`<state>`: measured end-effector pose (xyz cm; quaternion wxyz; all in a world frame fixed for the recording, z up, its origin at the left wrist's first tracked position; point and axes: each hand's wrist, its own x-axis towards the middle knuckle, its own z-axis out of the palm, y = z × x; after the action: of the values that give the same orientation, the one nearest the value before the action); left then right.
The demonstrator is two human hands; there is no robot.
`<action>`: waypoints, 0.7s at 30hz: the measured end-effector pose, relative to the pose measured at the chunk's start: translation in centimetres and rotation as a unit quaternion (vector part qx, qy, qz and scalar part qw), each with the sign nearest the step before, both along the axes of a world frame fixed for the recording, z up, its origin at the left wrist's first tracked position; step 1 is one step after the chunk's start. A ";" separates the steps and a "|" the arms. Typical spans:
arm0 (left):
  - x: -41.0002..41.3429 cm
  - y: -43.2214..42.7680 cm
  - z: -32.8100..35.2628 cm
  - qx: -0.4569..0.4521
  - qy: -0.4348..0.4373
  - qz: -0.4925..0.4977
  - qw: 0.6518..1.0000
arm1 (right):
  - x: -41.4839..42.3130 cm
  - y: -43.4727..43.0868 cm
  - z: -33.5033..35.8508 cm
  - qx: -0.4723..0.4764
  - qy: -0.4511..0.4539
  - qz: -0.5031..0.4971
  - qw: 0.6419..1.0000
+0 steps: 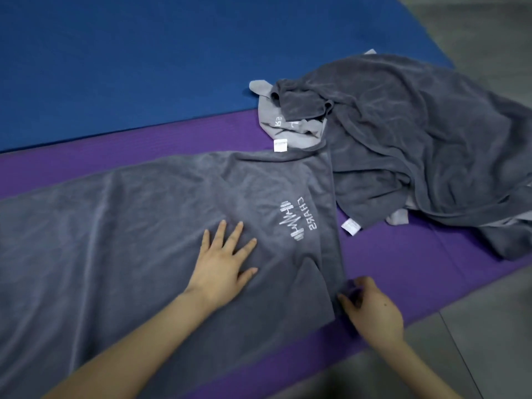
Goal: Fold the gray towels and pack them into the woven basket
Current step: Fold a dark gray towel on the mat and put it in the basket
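Observation:
A long gray towel with a white printed logo lies spread flat across the purple mat. My left hand presses flat on it, fingers spread, just left of the logo. My right hand pinches the towel's near right corner at the mat. A heap of dark gray towels lies crumpled at the right, with a lighter gray towel poking out from under it. No woven basket is in view.
A blue mat lies beyond the purple one. Gray floor tiles show at the right and near edge. White care labels stick out from the heap.

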<state>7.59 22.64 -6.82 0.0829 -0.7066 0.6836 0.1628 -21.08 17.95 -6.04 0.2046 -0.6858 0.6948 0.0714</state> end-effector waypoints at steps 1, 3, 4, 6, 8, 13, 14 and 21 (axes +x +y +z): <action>-0.5 0.5 0.1 0.023 0.001 -0.007 1.000 | 0.1 0.2 -0.2 -0.002 -0.015 0.002 1.000; -1.1 1.3 -0.1 0.048 0.005 -0.020 0.999 | 0.6 0.5 -0.8 -0.024 -0.040 0.018 0.999; -1.4 1.7 -0.2 0.059 0.003 -0.018 0.998 | 1.0 0.7 -0.9 -0.039 -0.045 0.024 0.998; -1.9 2.3 0.3 0.078 -0.008 -0.019 0.997 | 1.2 0.7 -0.6 -0.059 -0.019 0.036 0.997; -2.3 2.9 0.7 0.089 -0.007 -0.019 0.996 | 0.3 0.2 0.4 -0.088 0.048 0.037 0.994; -2.9 4.7 1.5 0.106 -0.018 -0.065 0.992 | -2.9 -1.9 1.7 -0.176 0.133 0.088 0.971; -2.5 4.9 1.8 0.107 -0.019 -0.076 0.991 | -2.4 -2.0 1.9 -0.181 0.142 0.104 0.968; 5.2 6.6 7.7 0.137 -0.116 -0.152 0.972 | 10.8 -1.1 3.7 -0.208 0.077 0.318 0.922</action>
<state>12.83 29.25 0.85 0.2812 -0.5905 0.7400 0.1571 -10.32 16.90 -2.32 -0.0304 -0.8903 0.4527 0.0391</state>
